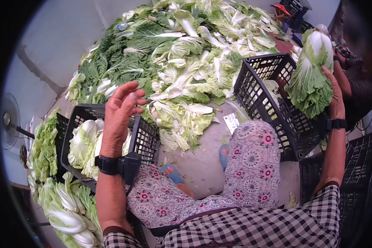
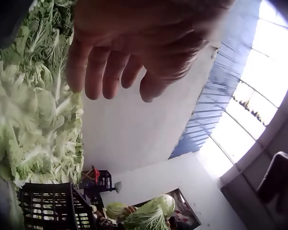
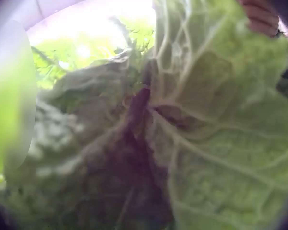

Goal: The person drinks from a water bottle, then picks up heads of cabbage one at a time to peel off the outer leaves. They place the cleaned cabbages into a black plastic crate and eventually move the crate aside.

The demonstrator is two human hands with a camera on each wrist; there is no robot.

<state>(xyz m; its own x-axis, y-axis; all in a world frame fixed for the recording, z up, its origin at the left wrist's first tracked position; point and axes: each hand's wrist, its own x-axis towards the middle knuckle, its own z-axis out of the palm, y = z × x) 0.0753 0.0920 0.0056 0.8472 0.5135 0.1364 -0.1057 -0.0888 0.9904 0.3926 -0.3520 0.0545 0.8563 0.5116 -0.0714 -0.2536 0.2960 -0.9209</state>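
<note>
My right hand (image 1: 337, 93) grips a napa cabbage (image 1: 312, 78) by its side, raised over the right black crate (image 1: 262, 93). The cabbage stands with its white stem end up and its green leaves hanging down. Leaves of this cabbage (image 3: 221, 129) fill most of the right wrist view. My left hand (image 1: 119, 115) is raised in the air with nothing in it, its fingers loosely bent. Behind that hand sits the left black crate (image 1: 149, 138), holding several pale cabbages (image 1: 83, 142). In the left wrist view the left hand (image 2: 134, 48) shows its fingers apart.
A large heap of loose cabbage leaves (image 1: 186, 58) spreads across the floor ahead. More whole cabbages (image 1: 68, 211) are stacked at the left. A fan (image 1: 8, 120) stands at the far left. Another black crate (image 1: 351, 165) lies at the right, near another person (image 1: 361, 89).
</note>
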